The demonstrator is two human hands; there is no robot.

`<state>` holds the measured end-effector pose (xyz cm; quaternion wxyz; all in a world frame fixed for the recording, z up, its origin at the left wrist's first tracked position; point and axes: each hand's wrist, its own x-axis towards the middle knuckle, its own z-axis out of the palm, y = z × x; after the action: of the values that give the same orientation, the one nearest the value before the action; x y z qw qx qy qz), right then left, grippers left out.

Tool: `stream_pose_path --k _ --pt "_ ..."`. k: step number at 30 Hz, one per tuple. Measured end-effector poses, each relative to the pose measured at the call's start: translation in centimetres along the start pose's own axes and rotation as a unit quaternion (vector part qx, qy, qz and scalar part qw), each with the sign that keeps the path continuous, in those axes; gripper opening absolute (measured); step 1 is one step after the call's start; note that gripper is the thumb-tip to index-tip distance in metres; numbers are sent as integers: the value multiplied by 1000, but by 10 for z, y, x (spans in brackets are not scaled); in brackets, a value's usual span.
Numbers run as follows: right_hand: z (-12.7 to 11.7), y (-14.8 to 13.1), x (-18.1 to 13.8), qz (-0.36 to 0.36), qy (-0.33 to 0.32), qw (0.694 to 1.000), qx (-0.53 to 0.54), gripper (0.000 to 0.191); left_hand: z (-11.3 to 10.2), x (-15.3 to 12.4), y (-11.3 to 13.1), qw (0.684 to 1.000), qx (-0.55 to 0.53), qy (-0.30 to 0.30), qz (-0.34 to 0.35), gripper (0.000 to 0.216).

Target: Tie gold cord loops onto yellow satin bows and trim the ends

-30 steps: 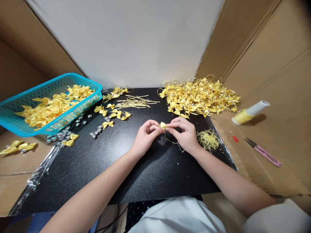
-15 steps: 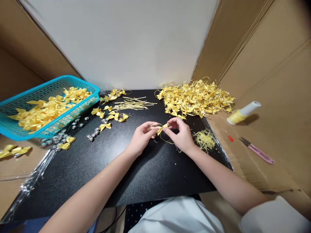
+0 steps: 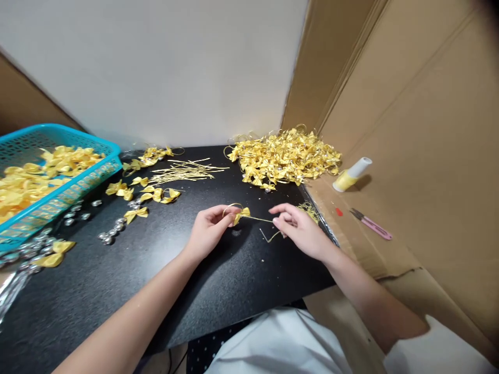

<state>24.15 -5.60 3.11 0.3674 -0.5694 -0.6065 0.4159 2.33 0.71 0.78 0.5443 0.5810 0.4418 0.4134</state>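
My left hand (image 3: 210, 228) pinches a small yellow ribbon bow (image 3: 242, 213) just above the black table (image 3: 117, 280). A thin gold cord (image 3: 259, 219) runs from the bow to my right hand (image 3: 300, 231), whose fingers pinch the cord's other end. The two hands are a short way apart, with the cord stretched between them. A loose tail of cord (image 3: 271, 238) hangs under the right hand.
A heap of finished yellow bows (image 3: 284, 158) lies at the back right. Cut gold cords (image 3: 183, 170), loose bows (image 3: 156, 193) and silver bells (image 3: 111, 231) lie to the left, beside a blue basket (image 3: 58, 195) of bows. A thread spool (image 3: 351, 175) and pink snips (image 3: 370, 224) rest on cardboard.
My right hand has pulled away to the right, drawing the gold cord out from the bow. The view has swung right, so everything sits further left in the picture.
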Motion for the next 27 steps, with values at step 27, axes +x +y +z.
stream_pose_path --k 27 --pt "-87 50 -58 -45 304 882 -358 31 14 -12 6 992 -99 -43 -61 23"
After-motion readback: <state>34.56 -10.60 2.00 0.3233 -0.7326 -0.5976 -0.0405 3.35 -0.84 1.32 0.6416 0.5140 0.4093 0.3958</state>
